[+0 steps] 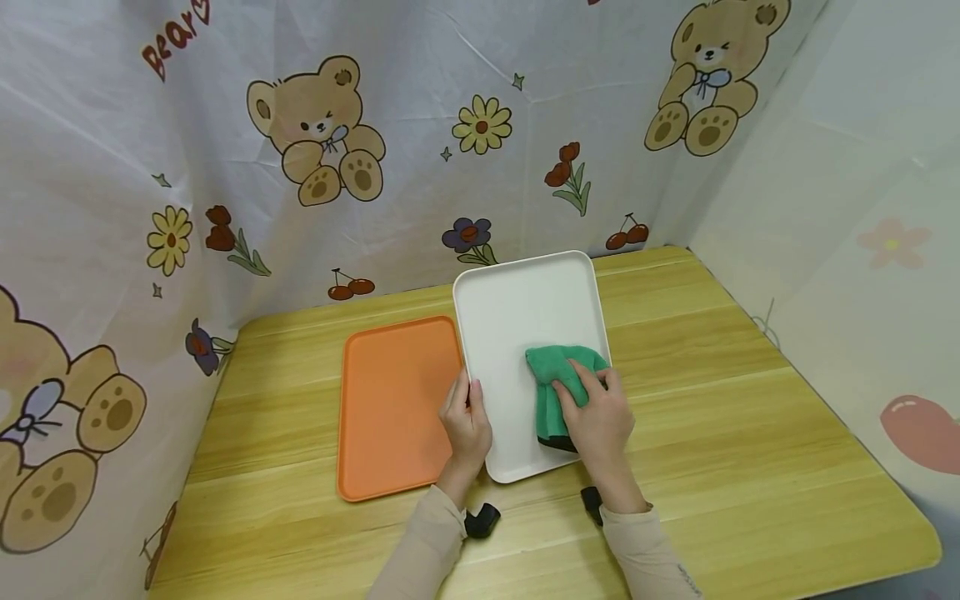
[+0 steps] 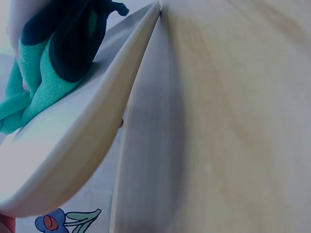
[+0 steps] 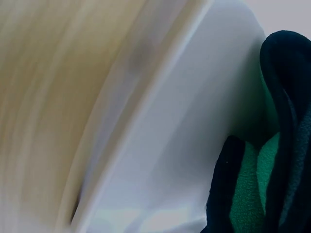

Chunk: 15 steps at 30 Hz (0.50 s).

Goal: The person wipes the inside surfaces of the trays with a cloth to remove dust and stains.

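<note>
In the head view my left hand [image 1: 467, 423] grips the left edge of a white rectangular tray [image 1: 510, 312], thumb on its inner side. The tray is tilted, its left side raised off the table, as the left wrist view also shows. My right hand [image 1: 600, 417] holds a bunched green cloth [image 1: 557, 367] with dark edging against the tray's lower right part. Folds of the cloth [image 2: 60, 60] stand on the tray's surface in the left wrist view. The right wrist view has the cloth [image 3: 248, 189] beside the tray's rim, with the fingers out of sight.
An orange tray [image 1: 397, 408] lies flat on the wood-grain table [image 1: 735, 433], just left of the white one. Behind the table hangs a white curtain [image 1: 420, 75] printed with bears and flowers. A pale wall covering [image 1: 847, 275] runs along the right side.
</note>
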Motion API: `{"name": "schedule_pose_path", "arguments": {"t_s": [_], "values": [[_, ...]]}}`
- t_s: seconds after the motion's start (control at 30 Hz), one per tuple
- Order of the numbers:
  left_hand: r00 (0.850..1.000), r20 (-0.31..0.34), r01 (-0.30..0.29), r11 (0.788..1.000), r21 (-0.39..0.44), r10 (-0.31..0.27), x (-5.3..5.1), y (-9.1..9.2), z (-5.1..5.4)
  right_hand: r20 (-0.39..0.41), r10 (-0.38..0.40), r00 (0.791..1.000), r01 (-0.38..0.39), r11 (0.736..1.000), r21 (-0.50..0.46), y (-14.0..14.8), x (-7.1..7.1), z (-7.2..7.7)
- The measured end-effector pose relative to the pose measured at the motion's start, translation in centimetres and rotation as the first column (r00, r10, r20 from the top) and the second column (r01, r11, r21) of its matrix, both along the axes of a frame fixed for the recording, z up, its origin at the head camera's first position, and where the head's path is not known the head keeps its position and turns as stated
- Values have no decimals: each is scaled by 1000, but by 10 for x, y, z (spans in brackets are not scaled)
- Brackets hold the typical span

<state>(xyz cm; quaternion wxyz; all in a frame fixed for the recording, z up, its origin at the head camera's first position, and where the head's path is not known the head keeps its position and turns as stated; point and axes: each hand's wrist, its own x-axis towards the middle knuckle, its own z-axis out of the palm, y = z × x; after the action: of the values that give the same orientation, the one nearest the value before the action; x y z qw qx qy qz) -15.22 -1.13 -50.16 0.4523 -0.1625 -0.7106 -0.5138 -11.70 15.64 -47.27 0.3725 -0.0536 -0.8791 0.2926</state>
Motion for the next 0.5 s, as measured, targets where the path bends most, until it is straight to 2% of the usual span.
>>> {"name": "schedule_pose_path", "arguments": {"t_s": [0.17, 0.3, 0.4, 0.5], "values": [[1000, 6, 17, 1000, 5, -17, -1, -1, -4, 30, -30, 999, 31, 999, -34, 10, -1, 0], [1000, -7, 0, 1000, 4, 0, -1, 0, -1, 47, -33, 998, 36, 998, -55, 13, 0, 0], [1000, -19, -8, 1000, 11, 9, 2, 2, 7, 62, -28, 998, 33, 997, -68, 12, 0, 0], [1000, -21, -7, 1000, 22, 7, 8, 3, 21, 73, -29, 997, 34, 997, -73, 10, 1, 0]]}}
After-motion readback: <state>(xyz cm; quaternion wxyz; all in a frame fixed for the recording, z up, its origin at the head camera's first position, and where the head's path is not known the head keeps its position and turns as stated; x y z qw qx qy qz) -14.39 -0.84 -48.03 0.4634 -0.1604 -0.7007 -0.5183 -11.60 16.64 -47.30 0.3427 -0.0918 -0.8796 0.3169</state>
